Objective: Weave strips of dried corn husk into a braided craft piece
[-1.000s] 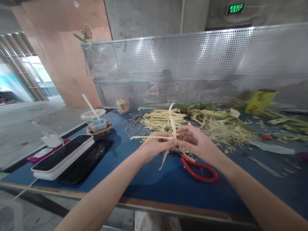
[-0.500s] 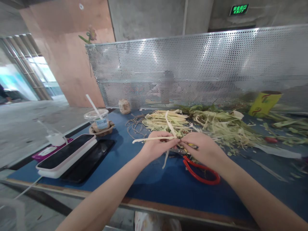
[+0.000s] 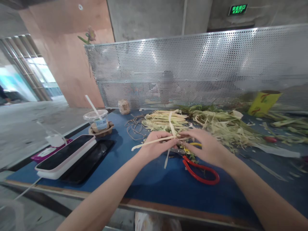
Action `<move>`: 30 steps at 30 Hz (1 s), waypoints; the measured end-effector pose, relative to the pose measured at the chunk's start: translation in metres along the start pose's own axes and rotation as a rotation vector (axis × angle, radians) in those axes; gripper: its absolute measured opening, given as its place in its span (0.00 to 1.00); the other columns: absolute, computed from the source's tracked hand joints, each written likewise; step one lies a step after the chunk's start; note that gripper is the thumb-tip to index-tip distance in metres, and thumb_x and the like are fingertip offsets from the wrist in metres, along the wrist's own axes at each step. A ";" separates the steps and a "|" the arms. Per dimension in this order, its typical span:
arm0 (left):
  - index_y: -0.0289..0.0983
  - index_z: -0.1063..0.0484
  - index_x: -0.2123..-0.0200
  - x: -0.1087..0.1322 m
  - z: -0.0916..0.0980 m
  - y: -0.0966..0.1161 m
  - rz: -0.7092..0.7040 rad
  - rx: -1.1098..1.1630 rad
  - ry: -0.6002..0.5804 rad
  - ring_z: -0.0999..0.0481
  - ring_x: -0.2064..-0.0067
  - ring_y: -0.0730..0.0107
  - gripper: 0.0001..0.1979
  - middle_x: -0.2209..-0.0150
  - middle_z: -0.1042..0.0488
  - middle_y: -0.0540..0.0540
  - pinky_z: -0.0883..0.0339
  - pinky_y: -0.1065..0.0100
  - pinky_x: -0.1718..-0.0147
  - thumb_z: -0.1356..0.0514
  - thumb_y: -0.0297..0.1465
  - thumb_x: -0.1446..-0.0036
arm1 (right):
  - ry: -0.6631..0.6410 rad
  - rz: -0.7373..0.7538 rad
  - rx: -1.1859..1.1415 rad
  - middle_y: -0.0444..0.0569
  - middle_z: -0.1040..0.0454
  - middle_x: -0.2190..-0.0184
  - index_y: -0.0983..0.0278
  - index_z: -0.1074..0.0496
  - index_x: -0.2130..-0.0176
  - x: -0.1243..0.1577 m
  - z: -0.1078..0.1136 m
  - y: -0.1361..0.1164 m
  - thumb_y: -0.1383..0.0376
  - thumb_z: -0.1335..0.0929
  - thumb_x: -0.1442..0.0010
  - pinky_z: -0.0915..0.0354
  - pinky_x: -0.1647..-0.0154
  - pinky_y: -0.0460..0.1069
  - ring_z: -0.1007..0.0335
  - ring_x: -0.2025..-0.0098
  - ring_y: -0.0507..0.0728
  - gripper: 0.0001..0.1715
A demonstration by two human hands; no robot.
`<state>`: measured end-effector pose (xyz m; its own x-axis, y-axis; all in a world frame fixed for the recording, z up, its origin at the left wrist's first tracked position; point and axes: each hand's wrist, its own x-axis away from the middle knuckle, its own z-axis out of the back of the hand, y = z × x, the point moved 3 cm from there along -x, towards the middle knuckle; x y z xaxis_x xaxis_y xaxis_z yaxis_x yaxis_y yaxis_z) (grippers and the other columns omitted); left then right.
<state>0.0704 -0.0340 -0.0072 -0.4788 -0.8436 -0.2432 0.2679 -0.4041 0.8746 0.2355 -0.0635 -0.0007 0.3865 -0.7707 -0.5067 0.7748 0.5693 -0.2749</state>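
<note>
Pale husk strips [image 3: 172, 125] cross in front of me, one standing upward, one pointing left over my left hand and one hanging below. My left hand [image 3: 156, 144] pinches them near the crossing, thumb on top. My right hand [image 3: 204, 144] is at the right side of the crossing, its thumb and forefinger around a short strip end, partly hidden by the fingers. Beneath and beside it lie scissors with red handles [image 3: 204, 173], partly covered by the hand. A yellow curved handle [image 3: 193, 146] shows under the right fingers.
Husk strips are piled behind [image 3: 166, 118], loose husks [image 3: 223, 128] to the right. Twine [image 3: 136, 125], a lidded cup [image 3: 98, 120], a black phone [image 3: 88, 163] and a pink-edged device [image 3: 67, 152] lie left. A perforated metal screen [image 3: 134, 73] stands behind; a yellow container [image 3: 264, 102] stands right.
My right fingers have spread and shifted slightly right from the crossing, uncovering more of the yellow handle and scissors. The left-pointing strip tilts lower, and the upright strip stands straighter.
</note>
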 end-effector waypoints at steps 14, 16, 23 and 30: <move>0.32 0.27 0.67 0.001 -0.006 0.000 0.051 0.121 -0.172 0.39 0.80 0.78 0.18 0.78 0.31 0.49 0.43 0.74 0.80 0.41 0.42 0.53 | 0.187 -0.070 -0.487 0.48 0.25 0.59 0.59 0.24 0.62 -0.003 -0.014 -0.004 0.64 0.33 0.49 0.40 0.49 0.56 0.33 0.53 0.59 0.12; 0.34 0.28 0.60 0.000 -0.002 0.000 0.058 0.106 -0.052 0.38 0.80 0.78 0.21 0.73 0.28 0.46 0.42 0.74 0.81 0.47 0.43 0.48 | 0.234 -0.070 -0.491 0.48 0.25 0.60 0.59 0.24 0.64 -0.003 -0.011 -0.003 0.63 0.33 0.49 0.40 0.49 0.56 0.33 0.53 0.60 0.10; 0.36 0.27 0.74 0.000 0.003 0.005 -0.279 -0.378 0.125 0.33 0.71 0.73 0.19 0.76 0.29 0.49 0.42 0.73 0.71 0.53 0.38 0.42 | 0.092 -0.263 -0.619 0.48 0.24 0.72 0.64 0.26 0.70 -0.003 -0.020 0.001 0.57 0.33 0.50 0.34 0.66 0.50 0.29 0.68 0.57 0.12; 0.37 0.26 0.70 0.001 0.004 0.006 -0.329 -0.369 0.098 0.29 0.65 0.71 0.17 0.69 0.25 0.48 0.40 0.73 0.64 0.53 0.35 0.41 | 0.147 -0.385 -0.859 0.48 0.24 0.73 0.64 0.27 0.71 0.000 -0.027 0.007 0.57 0.31 0.51 0.33 0.64 0.50 0.28 0.68 0.56 0.12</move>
<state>0.0680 -0.0351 -0.0006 -0.5117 -0.6725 -0.5347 0.4024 -0.7375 0.5424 0.2269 -0.0518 -0.0243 0.0696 -0.9387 -0.3377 0.1806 0.3448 -0.9211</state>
